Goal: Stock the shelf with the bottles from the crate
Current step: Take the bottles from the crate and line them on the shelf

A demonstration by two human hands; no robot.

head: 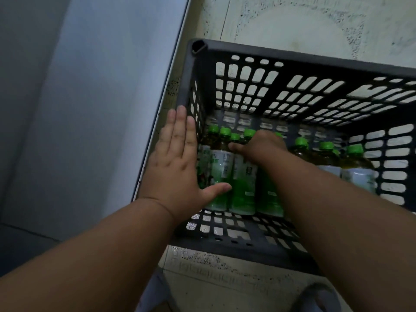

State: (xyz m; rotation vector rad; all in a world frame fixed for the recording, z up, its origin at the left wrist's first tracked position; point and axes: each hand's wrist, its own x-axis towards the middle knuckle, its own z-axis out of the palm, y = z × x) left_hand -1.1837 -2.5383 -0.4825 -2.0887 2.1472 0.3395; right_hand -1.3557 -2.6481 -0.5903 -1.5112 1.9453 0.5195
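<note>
Your right hand point(258, 147) is down inside the dark grey slotted plastic crate point(258, 52), fingers curled over the neck end of one of the green-capped, green-labelled drink bottles point(242, 185). It looks clamped on, but the fingertips are hidden, so can't tell if the grip's fully closed. Your left hand point(177, 167) is flat and spread over the crate's left wall, thumb w/ its tip over a bottle label, holding nothing.

Risks, as I judge them: bottles lie packed side by side, so pulling one by the neck could drag or roll its neighbours. A neck-only hold may slip if the plastic's slick. More bottles sit right of your right hand, near the far wall.

Crate rests on a pale speckled tile floor point(315, 23). Left of your left hand is a smooth grey-white panel point(90, 86), poss. the shelf unit's side; no shelf boards in view. Light's dim.
</note>
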